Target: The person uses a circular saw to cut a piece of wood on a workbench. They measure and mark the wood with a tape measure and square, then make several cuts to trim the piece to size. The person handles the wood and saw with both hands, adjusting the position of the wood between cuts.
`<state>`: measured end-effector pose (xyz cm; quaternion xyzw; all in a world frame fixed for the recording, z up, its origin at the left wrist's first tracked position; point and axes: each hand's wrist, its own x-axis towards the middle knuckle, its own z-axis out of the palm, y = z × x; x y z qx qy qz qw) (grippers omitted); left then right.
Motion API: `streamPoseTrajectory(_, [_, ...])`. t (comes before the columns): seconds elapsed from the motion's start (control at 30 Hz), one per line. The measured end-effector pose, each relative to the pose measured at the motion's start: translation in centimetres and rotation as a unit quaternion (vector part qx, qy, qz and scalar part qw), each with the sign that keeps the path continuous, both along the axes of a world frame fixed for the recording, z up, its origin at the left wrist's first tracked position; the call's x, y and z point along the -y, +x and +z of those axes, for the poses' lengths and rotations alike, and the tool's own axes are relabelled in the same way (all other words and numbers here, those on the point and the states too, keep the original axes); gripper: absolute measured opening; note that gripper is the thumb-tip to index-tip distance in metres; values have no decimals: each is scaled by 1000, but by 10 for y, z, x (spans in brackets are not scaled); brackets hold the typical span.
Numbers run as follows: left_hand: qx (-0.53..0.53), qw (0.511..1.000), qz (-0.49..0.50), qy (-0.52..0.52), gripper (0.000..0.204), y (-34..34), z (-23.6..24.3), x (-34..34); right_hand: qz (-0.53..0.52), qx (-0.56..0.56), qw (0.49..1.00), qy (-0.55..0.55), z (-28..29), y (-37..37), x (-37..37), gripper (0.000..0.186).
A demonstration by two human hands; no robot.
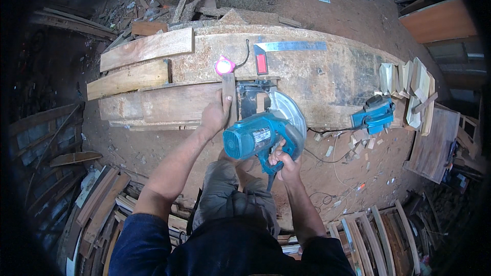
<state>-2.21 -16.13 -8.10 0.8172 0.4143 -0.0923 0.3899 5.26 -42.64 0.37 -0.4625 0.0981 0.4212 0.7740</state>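
My right hand [285, 161] is wrapped round the rear handle of a teal circular saw [250, 137]. The saw's base sits at the near edge of the wooden workbench [332, 79], its round silver guard to the right. My left hand [215, 116] grips a short, narrow wood strip [228, 88], which lies crosswise just left of the saw base. Some fingers of that hand are hidden. A pink tape measure [224, 65] is at the strip's far end. Beyond the saw rests a try square [261, 62] with a red-and-blue stock and a metal blade.
Several boards [148, 50] lie on the bench's left side. At its right end are a teal electric planer [376, 115] and a group of cut wood pieces [409, 84]. A cable [327, 132] runs from the planer. Timber stacks [99, 204] stand behind me; offcuts litter the floor.
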Motion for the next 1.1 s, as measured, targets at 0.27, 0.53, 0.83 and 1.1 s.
streamPoseTrajectory(0.27, [-4, 1000, 0, 18, 50, 0, -5, 1, 3, 14, 1000, 15, -1, 6, -6, 24])
streamPoseTrajectory(0.53, [17, 1000, 6, 25, 50, -1, -2, 3, -1, 18, 1000, 10, -3, 9, -11, 23])
streamPoseTrajectory(0.83, [20, 1000, 1, 21, 52, -1, -6, 2, -8, 24, 1000, 1, -1, 15, -20, 23])
streamPoseTrajectory(1.1, [20, 999, -6, 28, 53, 0, -4, 2, -16, 32, 999, -6, 2, 21, -29, 29])
